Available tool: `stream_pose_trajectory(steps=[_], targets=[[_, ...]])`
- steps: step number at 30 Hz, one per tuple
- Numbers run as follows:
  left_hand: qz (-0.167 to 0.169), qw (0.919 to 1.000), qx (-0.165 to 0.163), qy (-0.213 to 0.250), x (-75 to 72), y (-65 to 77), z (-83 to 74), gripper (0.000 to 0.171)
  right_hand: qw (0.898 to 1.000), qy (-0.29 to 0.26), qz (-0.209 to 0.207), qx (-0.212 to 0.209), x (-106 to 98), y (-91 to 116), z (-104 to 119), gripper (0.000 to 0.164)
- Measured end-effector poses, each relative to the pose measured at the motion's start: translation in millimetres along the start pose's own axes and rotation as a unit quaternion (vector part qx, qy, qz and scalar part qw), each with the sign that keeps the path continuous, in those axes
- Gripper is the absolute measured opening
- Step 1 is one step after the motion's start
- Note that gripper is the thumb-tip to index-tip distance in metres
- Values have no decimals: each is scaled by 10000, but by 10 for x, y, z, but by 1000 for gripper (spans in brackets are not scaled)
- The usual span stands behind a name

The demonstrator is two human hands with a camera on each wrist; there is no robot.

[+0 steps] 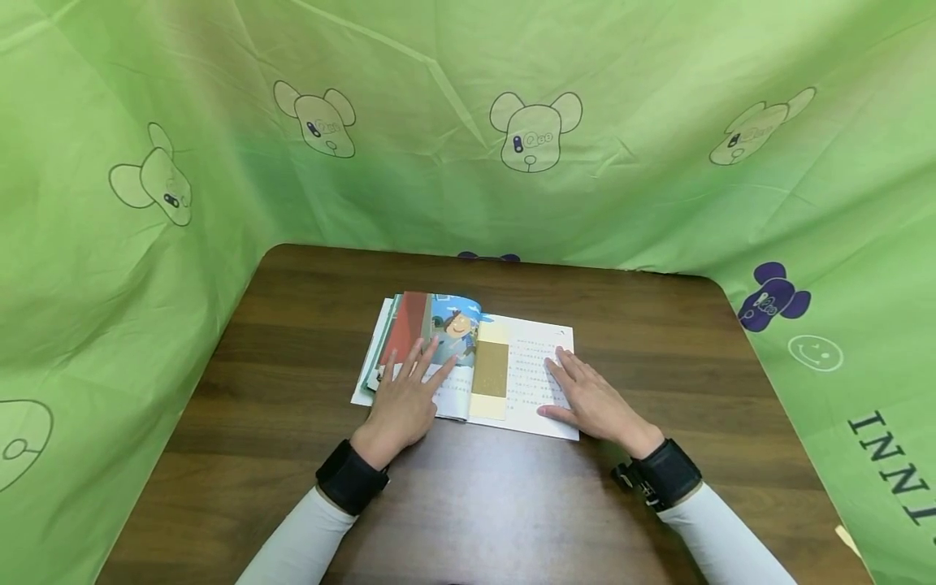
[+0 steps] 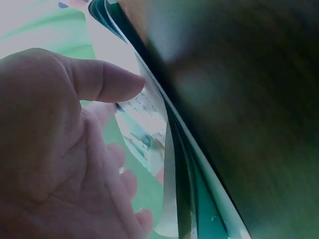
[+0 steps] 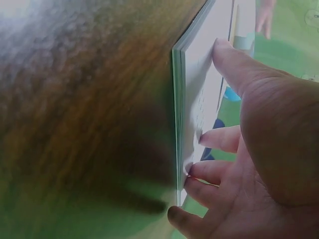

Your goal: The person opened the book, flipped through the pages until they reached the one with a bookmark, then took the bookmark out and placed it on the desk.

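An open picture book (image 1: 536,382) lies on the table, its left page showing a cartoon child under a blue sky. A gold and cream strip (image 1: 490,370) runs beside the fold on the right page, which carries lines of print. My left hand (image 1: 404,406) rests on the left pages with its fingers spread; in the left wrist view the thumb (image 2: 112,82) lies against the printed page. With straight fingers, my right hand (image 1: 600,402) touches the right page near its outer edge. In the right wrist view its fingertips (image 3: 192,169) meet the paper.
The brown wooden table (image 1: 497,504) has rounded far corners. Green cloth (image 1: 424,195) printed with bear heads hangs behind it and on both sides. Black bands (image 1: 353,478) circle both wrists over white sleeves. A small pale object (image 1: 847,539) sits at the table's right edge.
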State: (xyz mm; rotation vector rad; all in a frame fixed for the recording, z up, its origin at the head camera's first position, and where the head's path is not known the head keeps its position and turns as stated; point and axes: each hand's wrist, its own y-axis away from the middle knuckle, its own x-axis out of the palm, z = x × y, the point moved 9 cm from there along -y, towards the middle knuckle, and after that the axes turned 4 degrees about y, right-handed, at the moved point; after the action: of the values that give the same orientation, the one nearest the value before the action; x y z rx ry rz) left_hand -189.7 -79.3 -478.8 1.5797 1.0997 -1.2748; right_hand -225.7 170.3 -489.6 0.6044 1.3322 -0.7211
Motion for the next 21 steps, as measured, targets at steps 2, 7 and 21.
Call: stream_pose_trajectory(steps=[2,7,21], targets=[[189,9997,-101,105,45,26,26,69,10000,-33,56,15,4,-1,-6,85],[483,9969,-413,454,124,73,103,67,9998,-106,152,103,5,-4,-16,85],[620,9897,-772,1035,154,210,180,65,9995,-240,167,130,-4,-4,-47,85]])
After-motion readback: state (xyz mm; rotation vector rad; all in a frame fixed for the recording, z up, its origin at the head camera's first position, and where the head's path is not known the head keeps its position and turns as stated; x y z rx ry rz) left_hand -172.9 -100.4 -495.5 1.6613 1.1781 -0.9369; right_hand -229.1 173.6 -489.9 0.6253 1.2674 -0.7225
